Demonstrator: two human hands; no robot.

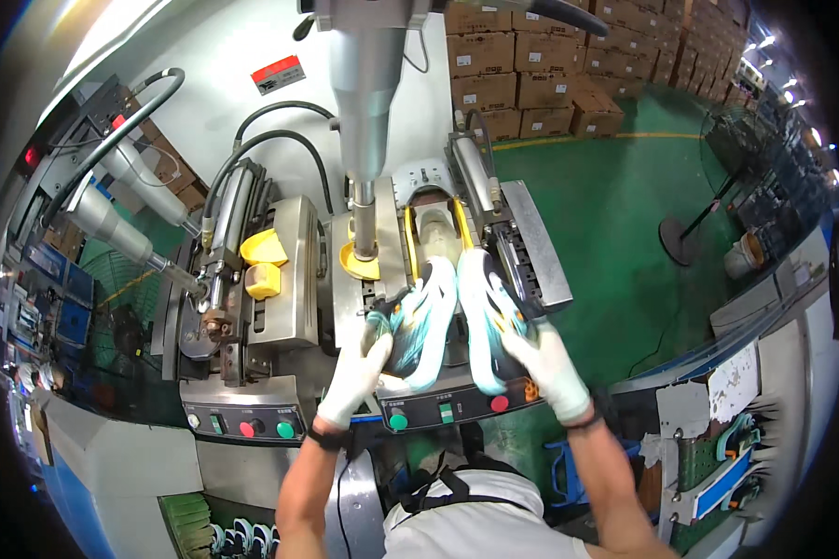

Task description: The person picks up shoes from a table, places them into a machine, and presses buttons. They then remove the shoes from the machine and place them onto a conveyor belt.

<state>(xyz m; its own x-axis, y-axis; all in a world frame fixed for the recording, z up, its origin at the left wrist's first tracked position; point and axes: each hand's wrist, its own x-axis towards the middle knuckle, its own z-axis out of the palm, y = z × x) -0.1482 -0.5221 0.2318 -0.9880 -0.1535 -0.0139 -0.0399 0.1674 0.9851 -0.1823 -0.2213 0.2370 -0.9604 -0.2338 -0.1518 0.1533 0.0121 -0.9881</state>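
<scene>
Both my hands wear white gloves and reach over the front of a metal shoe press. My left hand (354,377) is closed around a dark and light-blue sports shoe (427,321), its pale sole turned inward. A matching sports shoe (481,326) is gripped from its outer side by my right hand (550,371). The two shoes lie side by side, soles facing each other, with their far ends close to the press's grey form (435,233) between yellow side pads (462,224). A metal ram (364,224) comes down just left of that form, over a yellow block (356,265).
A second press station (294,270) with yellow pads (264,248) stands at left. Control panels with coloured buttons (398,422) run along the front. Shoes sit on a rack (722,484) at right and in a tray (186,522) at lower left. Cartons (545,70) and a fan (732,154) stand beyond.
</scene>
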